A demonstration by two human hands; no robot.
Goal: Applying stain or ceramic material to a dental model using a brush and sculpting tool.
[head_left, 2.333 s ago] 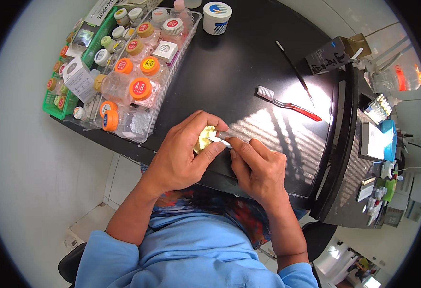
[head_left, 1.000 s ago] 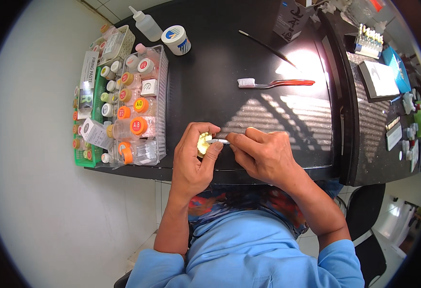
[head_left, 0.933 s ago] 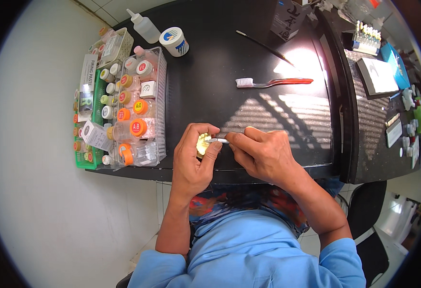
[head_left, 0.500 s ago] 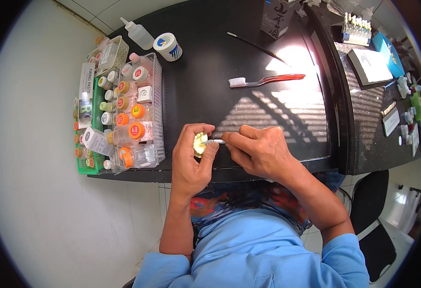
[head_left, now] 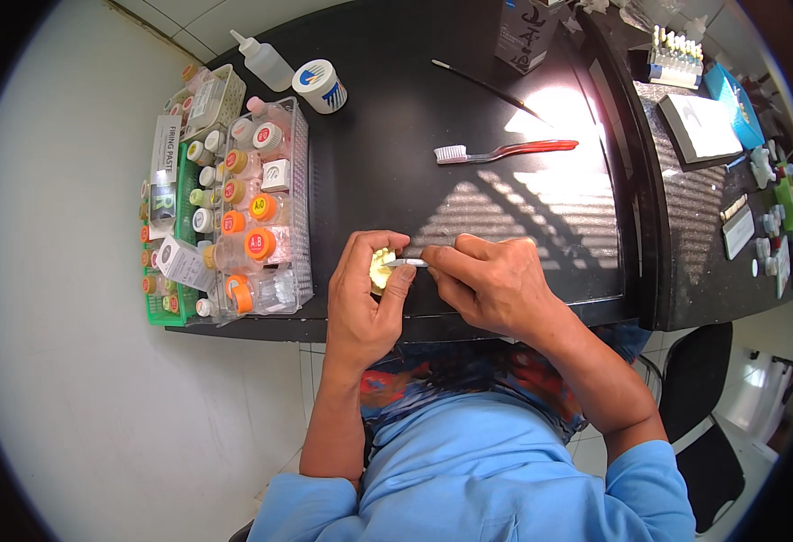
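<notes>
My left hand (head_left: 364,312) is closed around a pale yellow dental model (head_left: 380,268) near the front edge of the black desk (head_left: 378,199), its fingers over the top and thumb at the right side. My right hand (head_left: 491,289) grips a slim silver hand tool (head_left: 408,263), likely a small blade, whose tip meets the model beside my left thumb; much of its handle is hidden by my fingers. Farther back on the desk lie a red-handled toothbrush (head_left: 541,145) and a thin dark brush (head_left: 491,89).
A clear basket (head_left: 300,208) and green basket (head_left: 182,158) of jars sit left, beside the wall. Behind are a squeeze bottle (head_left: 268,65), white tub (head_left: 320,89) and dark box (head_left: 523,34). A side bench (head_left: 676,262) holds shade tabs, boxes and small items; a black chair (head_left: 690,379) stands below.
The view has swung round since the earliest frame, shifting the desk in the picture. My hands keep their grip on the model and tool, with only slight finger movement.
</notes>
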